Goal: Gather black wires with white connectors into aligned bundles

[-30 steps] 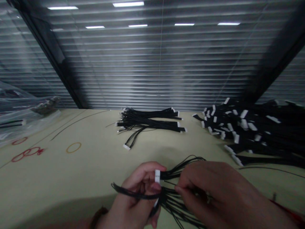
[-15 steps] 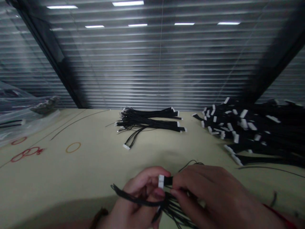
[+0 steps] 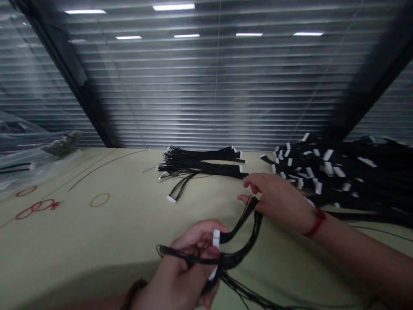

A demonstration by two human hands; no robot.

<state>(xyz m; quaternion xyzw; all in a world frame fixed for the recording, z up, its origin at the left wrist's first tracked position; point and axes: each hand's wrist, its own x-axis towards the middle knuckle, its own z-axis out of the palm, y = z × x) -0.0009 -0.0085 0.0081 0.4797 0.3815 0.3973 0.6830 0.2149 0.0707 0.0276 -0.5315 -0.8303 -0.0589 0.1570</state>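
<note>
Wire bundle (image 3: 241,254), thin, black and glossy, sits clenched in the left hand (image 3: 183,265), its fingers curled tightly around the wires. A flat white connector (image 3: 216,238) stands upright just above those fingers, and a second one (image 3: 213,273) shows below them. A strand of the bundle also wraps across the back of the hand toward the left.

Right hand (image 3: 277,198) has let go of the wires since the earlier view, where it pinched them beside the connector. It now sits higher and farther right, open, with the fingers loosely curved and spread apart. The bundle bows up from the left hand in a narrow loop, whose top lies just beside the right hand's lower fingers; I cannot tell whether they touch. Loose ends trail down across the tabletop (image 3: 97,245), a matte, pale green surface.

Beyond the hands, a neat stack of harnesses (image 3: 200,167) lies with white connectors at its ends, and a loose connector (image 3: 171,199) rests at its front. A much larger heap of harnesses (image 3: 342,174) spreads just past the right hand. A red cord (image 3: 316,224) circles the right wrist.
</note>
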